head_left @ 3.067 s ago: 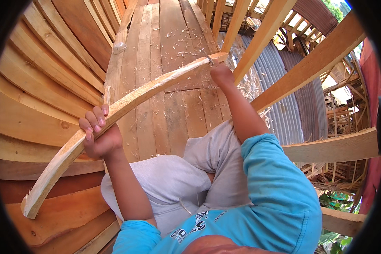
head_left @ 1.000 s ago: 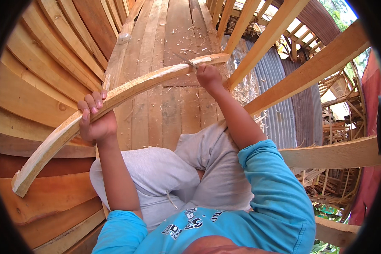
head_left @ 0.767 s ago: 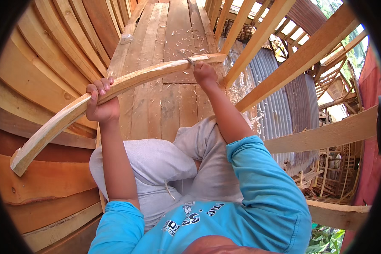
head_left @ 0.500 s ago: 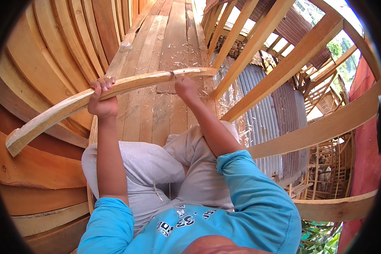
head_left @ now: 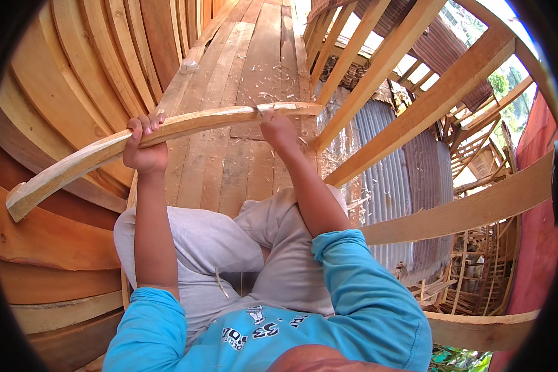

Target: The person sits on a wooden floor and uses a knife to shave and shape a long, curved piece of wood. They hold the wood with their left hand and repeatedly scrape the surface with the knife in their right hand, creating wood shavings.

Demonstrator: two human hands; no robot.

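A long wooden pole (head_left: 189, 124), squared and bent by the wide view, crosses in front of me from lower left to upper right. Its upper face has pale, freshly cut patches. My left hand (head_left: 146, 144) grips it left of the middle, fingers wrapped over the top and thumb side toward me. Closer to the pole's right end, my right hand (head_left: 279, 130) is closed around a knife (head_left: 255, 106). Only a short, dark, thin blade shows, lying across the pole's upper face; the handle is hidden in my fist.
Wood shavings (head_left: 266, 96) litter the plank floor (head_left: 208, 158). Curved boards (head_left: 62, 245) form a wall on my left. Wooden ribs (head_left: 415, 105) stand along the right, with corrugated metal sheets (head_left: 384, 173) beyond. A small clear lump (head_left: 189, 66) lies beside the left wall.
My right hand and the knife have shifted slightly right along the pole. The view has moved a little, and my left hand keeps its grip.
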